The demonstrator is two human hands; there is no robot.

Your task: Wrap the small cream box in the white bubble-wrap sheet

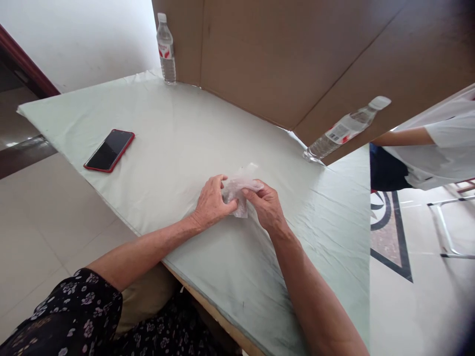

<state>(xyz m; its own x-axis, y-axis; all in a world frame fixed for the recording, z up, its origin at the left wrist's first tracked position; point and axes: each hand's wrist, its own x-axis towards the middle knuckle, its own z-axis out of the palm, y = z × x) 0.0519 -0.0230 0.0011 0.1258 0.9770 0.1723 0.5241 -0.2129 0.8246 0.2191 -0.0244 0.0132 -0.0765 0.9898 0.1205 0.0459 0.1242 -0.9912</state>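
Note:
A small crumpled clear plastic bag is held between both hands over the pale green cloth of the table. My left hand pinches its left side with curled fingers. My right hand grips its right side, thumb and fingers closed on the film. What is inside the bag, if anything, I cannot make out.
A red-cased phone lies face up at the left. One water bottle stands at the back; another stands by the brown cardboard screen. Another person in a white shirt sits at the right, behind the screen.

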